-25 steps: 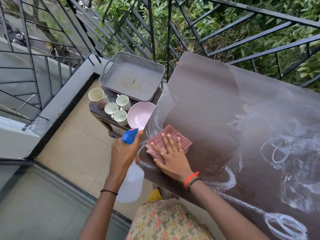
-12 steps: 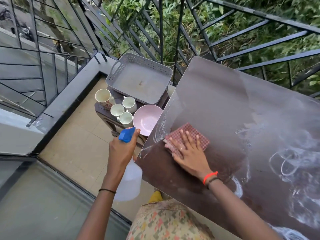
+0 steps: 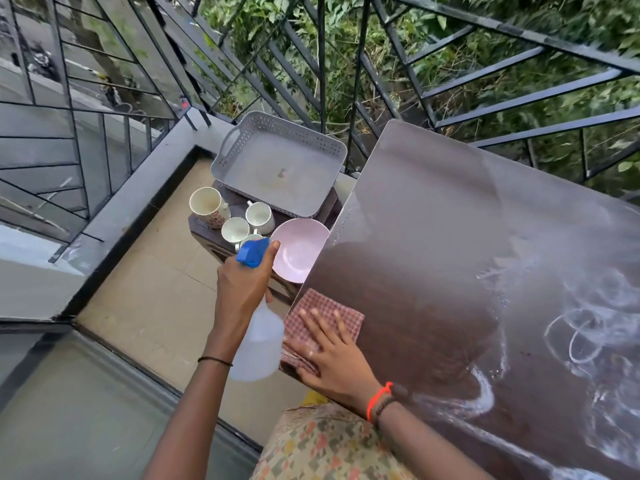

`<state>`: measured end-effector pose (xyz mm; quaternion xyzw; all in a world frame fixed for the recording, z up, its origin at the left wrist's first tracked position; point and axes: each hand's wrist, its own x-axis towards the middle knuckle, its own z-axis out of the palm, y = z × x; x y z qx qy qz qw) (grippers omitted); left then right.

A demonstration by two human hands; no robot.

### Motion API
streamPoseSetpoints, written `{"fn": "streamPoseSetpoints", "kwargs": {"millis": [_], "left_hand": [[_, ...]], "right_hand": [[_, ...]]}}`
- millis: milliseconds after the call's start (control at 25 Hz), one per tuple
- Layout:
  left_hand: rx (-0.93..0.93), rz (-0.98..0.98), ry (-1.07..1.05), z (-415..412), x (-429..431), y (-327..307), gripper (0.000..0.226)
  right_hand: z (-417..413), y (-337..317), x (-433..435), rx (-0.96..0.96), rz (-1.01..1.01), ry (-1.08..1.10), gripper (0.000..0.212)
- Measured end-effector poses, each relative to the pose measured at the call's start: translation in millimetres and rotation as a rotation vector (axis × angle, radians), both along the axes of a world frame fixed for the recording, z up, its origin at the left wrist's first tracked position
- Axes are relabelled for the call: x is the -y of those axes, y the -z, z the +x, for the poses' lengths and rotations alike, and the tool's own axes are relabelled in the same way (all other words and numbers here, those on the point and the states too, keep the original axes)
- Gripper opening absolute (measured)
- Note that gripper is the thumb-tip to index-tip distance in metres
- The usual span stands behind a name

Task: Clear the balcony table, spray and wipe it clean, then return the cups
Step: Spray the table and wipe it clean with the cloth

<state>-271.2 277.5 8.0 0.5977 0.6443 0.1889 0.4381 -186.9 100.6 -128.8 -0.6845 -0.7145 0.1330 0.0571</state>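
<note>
The brown balcony table (image 3: 450, 244) fills the right side, with white foam streaks at its right. My right hand (image 3: 332, 355) lies flat with straight fingers on a red checked cloth (image 3: 323, 317) at the table's near left corner. My left hand (image 3: 242, 289) grips a white spray bottle (image 3: 258, 344) with a blue trigger head, held just left of the table edge. On a low dark stand (image 3: 204, 225) to the left sit a flowered cup (image 3: 206, 206), several white cups (image 3: 259, 216), a pink bowl (image 3: 299, 249) and a grey perforated tray (image 3: 280, 168).
Black metal railings (image 3: 322, 64) run behind the table and stand, with green foliage beyond. A grey ledge (image 3: 138, 188) borders the beige tiled floor (image 3: 152, 296) on the left. My patterned clothing (image 3: 329, 445) is at the bottom.
My right hand has slid the cloth back toward me, to the table's near left corner. The left hand still holds the spray bottle in much the same place.
</note>
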Motion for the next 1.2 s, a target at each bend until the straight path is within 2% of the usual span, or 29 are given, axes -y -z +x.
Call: {"fn": "streamPoseSetpoints", "kwargs": {"millis": [120, 200, 320, 440, 560, 680, 760, 880, 1040, 1120, 1200], "left_hand": [[0.023, 0.013, -0.001, 7.0, -13.9, 0.3, 0.058], [0.028, 0.003, -0.003, 10.3, -21.8, 2.8, 0.060], [0.049, -0.015, 0.010, 14.9, -34.0, 9.4, 0.062], [0.033, -0.028, 0.026, 18.5, -44.0, 15.6, 0.063], [0.007, -0.031, 0.038, 23.5, -54.4, 18.0, 0.068], [0.036, -0.022, 0.025, 31.0, -63.9, 18.4, 0.077], [0.046, -0.027, 0.020, 35.8, -70.1, 20.5, 0.073], [0.039, -0.042, 0.034, 39.6, -76.9, 25.3, 0.061], [0.007, -0.022, 0.053, 40.3, -78.6, 28.7, 0.057], [0.003, -0.002, 0.061, 38.8, -77.5, 31.0, 0.058], [-0.012, 0.014, 0.074, 37.6, -76.1, 32.9, 0.058]], "right_hand": [[52.1, -5.3, 11.4, 0.074, 0.011, 0.093, 0.066], [99.2, -5.1, -5.8, 0.116, -0.007, 0.236, 0.066], [152.5, -6.5, -68.2, 0.127, -0.059, 0.453, 0.063], [160.0, -8.0, -134.2, 0.072, -0.109, 0.547, 0.060], [132.0, -8.0, -150.5, 0.075, -0.097, 0.447, 0.058], [110.6, -5.2, -112.1, 0.094, -0.081, 0.220, 0.059], [124.7, -4.0, -80.3, 0.115, -0.058, 0.131, 0.062], [176.7, -8.8, -70.9, 0.148, -0.088, 0.248, 0.063], [210.6, -12.8, -143.0, 0.121, -0.136, 0.498, 0.062], [193.6, -11.2, -171.7, 0.131, -0.125, 0.484, 0.061], [155.5, -7.1, -173.9, 0.123, -0.098, 0.367, 0.058]]}}
